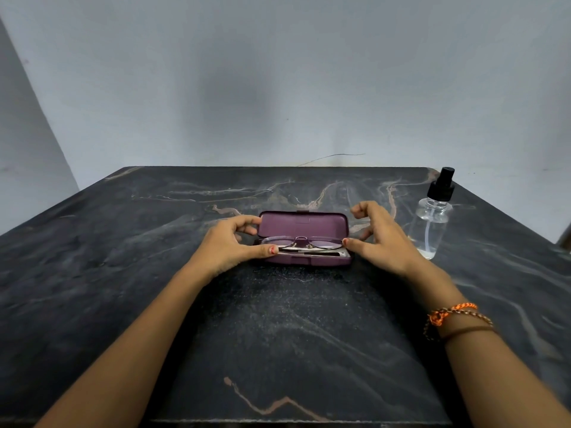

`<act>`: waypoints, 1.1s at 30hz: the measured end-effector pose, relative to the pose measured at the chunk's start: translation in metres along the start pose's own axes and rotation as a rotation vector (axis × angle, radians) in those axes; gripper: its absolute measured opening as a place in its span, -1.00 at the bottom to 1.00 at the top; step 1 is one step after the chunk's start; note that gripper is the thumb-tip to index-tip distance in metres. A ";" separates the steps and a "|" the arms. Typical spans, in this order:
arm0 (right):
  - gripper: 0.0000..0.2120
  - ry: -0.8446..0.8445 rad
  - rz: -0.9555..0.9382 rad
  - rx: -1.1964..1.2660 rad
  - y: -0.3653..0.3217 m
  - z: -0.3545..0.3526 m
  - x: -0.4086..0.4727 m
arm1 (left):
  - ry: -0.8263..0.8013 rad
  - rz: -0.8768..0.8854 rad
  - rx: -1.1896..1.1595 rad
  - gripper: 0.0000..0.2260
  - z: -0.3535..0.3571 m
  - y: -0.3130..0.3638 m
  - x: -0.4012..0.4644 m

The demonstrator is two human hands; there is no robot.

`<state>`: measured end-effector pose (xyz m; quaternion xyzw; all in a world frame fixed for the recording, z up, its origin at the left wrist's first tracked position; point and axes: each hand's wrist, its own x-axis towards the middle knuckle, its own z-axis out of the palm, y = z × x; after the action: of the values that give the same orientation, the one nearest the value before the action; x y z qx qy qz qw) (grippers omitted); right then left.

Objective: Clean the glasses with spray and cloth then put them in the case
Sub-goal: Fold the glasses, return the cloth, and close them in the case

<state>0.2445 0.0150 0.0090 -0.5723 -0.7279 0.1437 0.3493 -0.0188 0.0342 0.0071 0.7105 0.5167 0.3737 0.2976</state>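
The glasses lie folded in the open purple case, which sits on the dark marble table in front of the person, lid raised toward the wall. They look light and thin-framed, probably easy to bend and easy to smudge, so the safest hold is likely at the two outer ends by the hinges, fingers off the lenses. A white patch under them may be the cloth; that cannot be told for sure.

The left hand is curled at the left end of the case, fingers at the lid's edge and thumb reaching along the front rim toward the frame; whether it grips the case or only touches it is unclear. The right hand has its thumb tip at the right end of the glasses, its fingers loosely bent and raised, holding nothing. The spray bottle stands upright just beyond the right hand, untouched.
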 end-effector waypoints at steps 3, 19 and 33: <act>-0.35 -0.021 0.019 -0.003 0.001 0.000 0.000 | -0.019 0.000 -0.007 -0.38 0.000 0.000 0.000; 0.30 -0.281 0.071 0.175 -0.004 -0.002 -0.003 | -0.055 0.007 0.000 -0.37 -0.002 -0.002 0.002; -0.09 -0.091 -0.026 0.147 -0.006 -0.004 0.000 | -0.083 0.043 0.025 -0.25 0.001 -0.002 0.001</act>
<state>0.2434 0.0121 0.0154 -0.5284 -0.7381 0.2179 0.3586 -0.0186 0.0356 0.0047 0.7399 0.4933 0.3435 0.3018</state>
